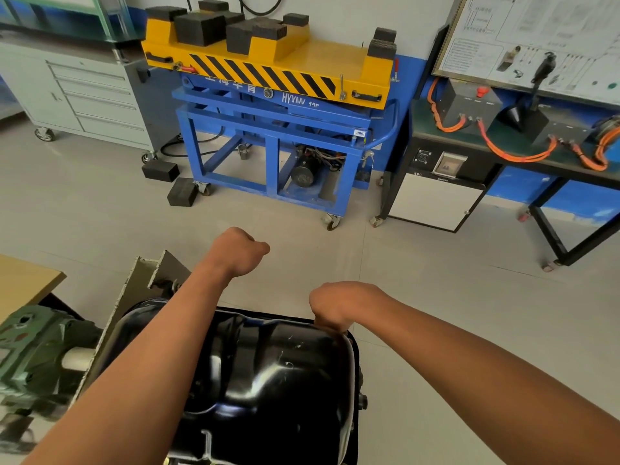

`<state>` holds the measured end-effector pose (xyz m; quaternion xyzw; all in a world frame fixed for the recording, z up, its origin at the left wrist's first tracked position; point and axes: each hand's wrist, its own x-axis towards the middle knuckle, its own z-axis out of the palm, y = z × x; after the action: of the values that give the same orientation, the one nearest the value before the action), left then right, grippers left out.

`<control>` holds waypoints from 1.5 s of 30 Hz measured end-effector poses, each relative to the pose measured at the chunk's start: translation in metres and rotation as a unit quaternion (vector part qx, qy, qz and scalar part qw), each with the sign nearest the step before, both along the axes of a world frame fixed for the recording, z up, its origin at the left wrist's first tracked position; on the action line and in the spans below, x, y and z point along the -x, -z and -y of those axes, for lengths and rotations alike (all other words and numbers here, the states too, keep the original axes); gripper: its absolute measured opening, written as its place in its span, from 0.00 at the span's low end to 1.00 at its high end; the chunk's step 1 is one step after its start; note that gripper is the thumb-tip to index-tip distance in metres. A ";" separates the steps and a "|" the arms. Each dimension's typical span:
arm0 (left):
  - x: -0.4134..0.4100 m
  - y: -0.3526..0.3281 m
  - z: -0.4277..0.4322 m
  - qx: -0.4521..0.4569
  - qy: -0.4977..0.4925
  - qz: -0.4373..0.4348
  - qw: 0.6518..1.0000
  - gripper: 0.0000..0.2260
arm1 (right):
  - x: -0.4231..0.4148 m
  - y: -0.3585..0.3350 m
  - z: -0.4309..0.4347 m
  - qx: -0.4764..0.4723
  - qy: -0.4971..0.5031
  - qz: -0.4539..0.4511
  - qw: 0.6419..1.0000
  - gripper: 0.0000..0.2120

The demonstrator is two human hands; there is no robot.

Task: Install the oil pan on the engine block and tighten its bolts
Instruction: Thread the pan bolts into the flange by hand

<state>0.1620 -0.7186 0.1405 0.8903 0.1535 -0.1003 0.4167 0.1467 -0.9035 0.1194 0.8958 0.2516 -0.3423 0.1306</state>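
– Starting with the oil pan (268, 380): where is it seen?

– It is found low in the middle of the view, glossy black, domed side up, with its pale rim running down the right edge. What it sits on is mostly hidden beneath it. A grey mounting plate (141, 297) stands tilted just beside its left end, and a green gearbox (33, 347) is joined to that plate from the left.

– And how is the left hand (240, 251) held?

– It is raised past the pan's far edge, over the floor (436, 297), touching nothing. The fingers are curled under into a loose fist with the thumb laid forward; nothing is seen in it (the palm is turned away from the camera).

– What of the right hand (335, 307)?

– It is bent down at the wrist over the pan's far right corner. The fingers are curled downward and meet the rim there, but the tips are hidden behind the hand, so it cannot be told whether the rim is gripped, merely touched, or something small is pinched.

– What is seen beyond?

– A blue wheeled lift cart (278, 146) with a yellow striped top is parked against the wall, with black rubber blocks (201, 28) stacked on it. A grey drawer cabinet (90, 95) stands to its left, and a bench (503, 156) strung with orange cables (516, 156) to its right.
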 end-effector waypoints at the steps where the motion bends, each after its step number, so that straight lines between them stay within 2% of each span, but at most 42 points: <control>1: 0.000 0.000 0.000 0.001 -0.001 0.000 1.000 0.21 | 0.000 -0.001 0.001 -0.003 -0.001 0.001 1.000 0.15; 4: -0.001 0.001 0.000 0.003 -0.001 0.001 1.000 0.22 | 0.001 -0.003 0.000 -0.010 -0.016 0.019 1.000 0.15; 8: -0.001 0.001 0.000 0.005 -0.001 0.003 1.000 0.21 | 0.002 -0.006 -0.004 0.013 -0.036 0.021 0.999 0.09; 14: -0.001 0.003 -0.001 0.003 0.007 0.001 1.000 0.13 | 0.001 0.000 0.004 -0.002 0.014 -0.024 1.000 0.14; 19: -0.004 0.006 -0.001 -0.002 0.009 0.002 1.000 0.14 | 0.002 -0.001 0.001 -0.013 0.005 0.017 1.000 0.16; 23: -0.005 0.010 -0.001 0.010 0.002 -0.002 1.000 0.19 | 0.002 -0.005 -0.001 0.013 -0.022 -0.018 1.000 0.17; 26: -0.005 0.009 -0.001 0.053 0.002 -0.013 0.998 0.19 | 0.001 -0.010 0.002 0.007 0.006 -0.036 0.999 0.13; 27: -0.006 0.008 -0.002 0.082 0.004 -0.019 0.996 0.20 | 0.000 -0.014 0.002 -0.018 0.031 -0.020 0.999 0.12; 29: -0.008 0.007 -0.001 0.157 0.003 -0.027 0.987 0.21 | -0.004 -0.022 -0.001 -0.148 0.107 0.049 0.982 0.15; 31: -0.008 0.005 0.000 0.239 -0.008 -0.034 0.970 0.21 | -0.007 -0.035 -0.012 -0.324 0.147 0.143 0.923 0.17; 33: -0.009 0.002 0.001 0.310 -0.012 -0.036 0.950 0.24 | -0.008 -0.047 -0.029 -0.438 0.142 0.176 0.870 0.12; 34: -0.009 0.002 0.000 0.337 -0.014 -0.035 0.941 0.26 | -0.006 -0.052 -0.037 -0.454 0.126 0.170 0.866 0.10; 38: -0.008 0.001 -0.004 0.362 -0.051 -0.041 0.930 0.36 | -0.004 -0.049 -0.061 -0.399 0.081 0.164 0.899 0.08; 41: -0.009 0.001 -0.007 0.386 -0.068 -0.030 0.920 0.41 | -0.009 -0.045 -0.065 -0.449 0.101 0.156 0.874 0.06; 43: -0.009 0.000 -0.007 0.416 -0.063 -0.022 0.907 0.42 | -0.015 -0.044 -0.063 -0.492 0.148 0.127 0.849 0.09; 45: -0.010 0.000 -0.007 0.428 -0.044 -0.016 0.903 0.43 | -0.021 -0.044 -0.060 -0.519 0.193 0.095 0.828 0.07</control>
<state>0.1716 -0.7118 0.1405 0.6168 0.1413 -0.1519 0.7593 0.1681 -0.8435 0.1630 0.8901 0.2008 -0.0929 -0.3986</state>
